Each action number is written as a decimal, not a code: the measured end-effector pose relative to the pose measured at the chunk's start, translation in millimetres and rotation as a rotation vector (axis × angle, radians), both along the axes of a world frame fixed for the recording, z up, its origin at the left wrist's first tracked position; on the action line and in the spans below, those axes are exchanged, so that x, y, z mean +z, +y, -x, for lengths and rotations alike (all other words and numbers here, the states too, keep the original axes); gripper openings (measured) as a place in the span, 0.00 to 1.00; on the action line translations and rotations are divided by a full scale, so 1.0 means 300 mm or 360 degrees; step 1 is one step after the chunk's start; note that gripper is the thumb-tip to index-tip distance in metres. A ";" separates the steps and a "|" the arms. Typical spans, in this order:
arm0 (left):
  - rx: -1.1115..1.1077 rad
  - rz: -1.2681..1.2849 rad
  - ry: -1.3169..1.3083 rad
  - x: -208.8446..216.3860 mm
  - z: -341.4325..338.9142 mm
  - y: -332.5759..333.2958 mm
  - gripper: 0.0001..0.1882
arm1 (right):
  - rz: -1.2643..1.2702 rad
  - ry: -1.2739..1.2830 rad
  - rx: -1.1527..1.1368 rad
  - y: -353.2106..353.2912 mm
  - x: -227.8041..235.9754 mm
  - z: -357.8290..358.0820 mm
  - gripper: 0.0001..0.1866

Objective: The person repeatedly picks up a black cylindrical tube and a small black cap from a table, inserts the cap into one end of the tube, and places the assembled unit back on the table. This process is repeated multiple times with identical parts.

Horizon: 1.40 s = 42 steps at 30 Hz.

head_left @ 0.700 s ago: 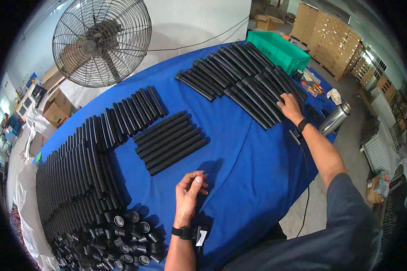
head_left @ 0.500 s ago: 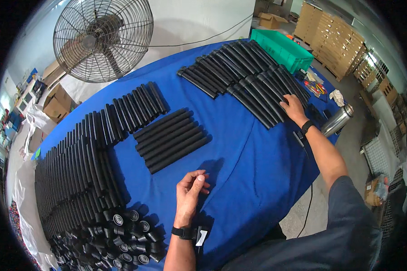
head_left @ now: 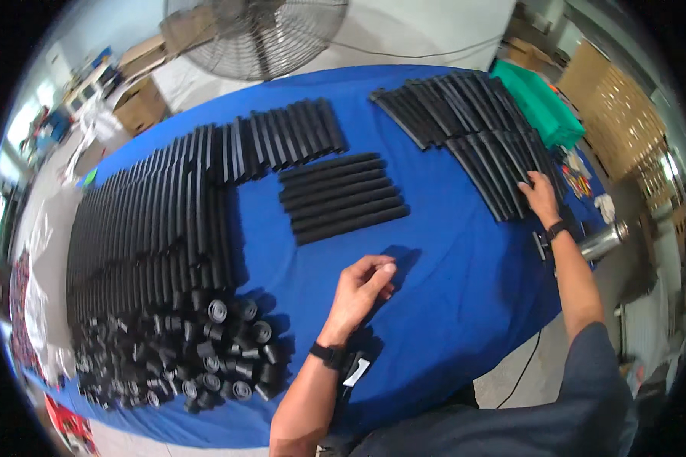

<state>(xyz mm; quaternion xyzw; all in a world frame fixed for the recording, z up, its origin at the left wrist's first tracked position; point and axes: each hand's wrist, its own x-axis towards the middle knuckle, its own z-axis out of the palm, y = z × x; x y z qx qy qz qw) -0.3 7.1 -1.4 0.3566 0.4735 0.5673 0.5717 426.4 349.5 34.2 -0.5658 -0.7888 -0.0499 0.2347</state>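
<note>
Blue cloth [head_left: 453,320] — tubes [head_left: 351,224] rowed; caps [head_left: 174,350] at 8 o'clock loose, apparently unsorted.
Left hand [head_left: 360,293] loosely parted, seemingly empty; right hand [head_left: 541,199] at 3 o'clock tubes — grip unclear.

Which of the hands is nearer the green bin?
Right. The right hand is at the black tubes on this side of the green bin; the left hand is farther off, left of it and closer to the body.
</note>
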 end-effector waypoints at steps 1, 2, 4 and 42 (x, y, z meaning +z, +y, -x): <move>-0.0023 0.0005 0.0001 0.006 -0.006 0.008 0.18 | -0.0125 -0.0026 -0.0003 -0.003 0.003 -0.029 0.25; -0.0038 0.0009 0.0006 0.011 -0.006 0.007 0.18 | -0.0252 -0.0045 0.0004 -0.006 0.006 -0.023 0.24; -0.0021 -0.0009 -0.0012 0.011 0.001 -0.001 0.18 | -0.0260 0.0062 0.0104 -0.031 0.040 0.062 0.22; 0.0647 0.0703 0.2811 0.262 0.510 -0.495 0.17 | 0.0230 -0.0111 0.1363 -0.966 -0.051 0.747 0.20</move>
